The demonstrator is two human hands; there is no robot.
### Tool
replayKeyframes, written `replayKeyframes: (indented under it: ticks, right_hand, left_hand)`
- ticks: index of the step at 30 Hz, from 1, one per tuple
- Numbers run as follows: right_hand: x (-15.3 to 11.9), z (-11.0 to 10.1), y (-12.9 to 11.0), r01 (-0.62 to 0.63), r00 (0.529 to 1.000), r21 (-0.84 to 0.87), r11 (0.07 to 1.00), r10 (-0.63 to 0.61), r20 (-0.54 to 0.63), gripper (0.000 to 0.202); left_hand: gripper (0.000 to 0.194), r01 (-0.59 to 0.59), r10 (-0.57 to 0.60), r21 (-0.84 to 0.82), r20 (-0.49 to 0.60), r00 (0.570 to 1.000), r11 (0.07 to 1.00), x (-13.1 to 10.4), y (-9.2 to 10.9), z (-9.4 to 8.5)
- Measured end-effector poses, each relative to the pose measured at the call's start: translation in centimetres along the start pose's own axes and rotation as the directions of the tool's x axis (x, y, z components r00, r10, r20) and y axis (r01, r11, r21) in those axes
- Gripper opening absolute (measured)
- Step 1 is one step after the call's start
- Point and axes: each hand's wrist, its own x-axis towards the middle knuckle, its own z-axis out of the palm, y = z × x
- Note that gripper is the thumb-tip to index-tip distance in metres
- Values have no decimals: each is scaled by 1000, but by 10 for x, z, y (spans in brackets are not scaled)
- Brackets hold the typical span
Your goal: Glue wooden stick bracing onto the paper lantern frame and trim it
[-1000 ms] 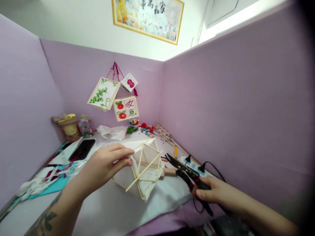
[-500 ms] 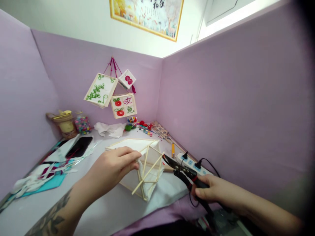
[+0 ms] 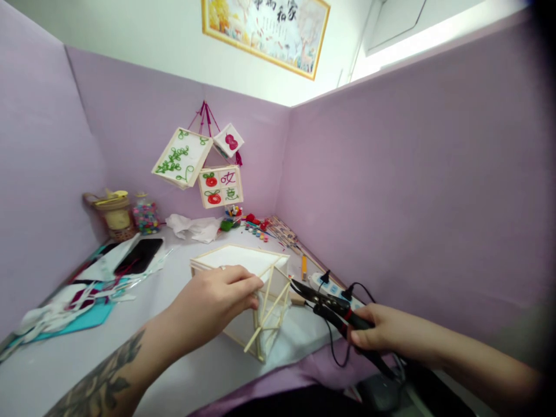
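Note:
A box-shaped lantern [image 3: 243, 258] of thin wooden sticks and white covering stands on the table in front of me. My left hand [image 3: 226, 295] is closed on its near upper edge, thumb and fingers pinching the frame. Several thin sticks [image 3: 266, 321] cross over the lantern's right end, one jutting out toward me. In my right hand [image 3: 369, 330] are black pruning shears [image 3: 330, 305] with red bands on the handles. The tips of their blades are at the upper right end of the crossed sticks; whether they touch the wood I cannot tell.
Behind the shears lies a white power strip [image 3: 330, 284] with black plugs and a cable. A phone [image 3: 139, 256] and fabric scraps [image 3: 82, 304] are on the left. Finished lanterns [image 3: 185, 156] hang on the back partition. Thin sticks [image 3: 282, 230] and paint pots [image 3: 259, 234] lie at the back.
The lantern and both hands appear slightly lower and further right, while the camera view has also shifted a little. The shears stay at the sticks' end, and both holds are unchanged.

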Motion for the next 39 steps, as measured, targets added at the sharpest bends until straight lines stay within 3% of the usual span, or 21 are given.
replayKeyframes:
  ticks: [15,21,27,32,39]
  right_hand:
    - [-7,-22,-35,-167,985,-144,975,172,22,36]
    - [-5,-28,-41,-197,975,-77,977,203,84,36]
    - [-4,-26,-39,-185,982,-31,982,186,24,51]
    - [4,-26,-38,-242,970,-6,970,242,38,33]
    - [10,-24,-34,-297,949,36,954,291,119,28]
  left_hand:
    - [18,-26,25,6,35,999,1000,1,4,7]
    - [19,-6,6,-8,41,999,1000,1,5,7]
    - [19,12,-11,-18,42,999,1000,2,4,10]
    - [21,23,-22,-41,46,999,999,2,6,11]
    - [21,0,1,-32,38,999,999,2,6,13]
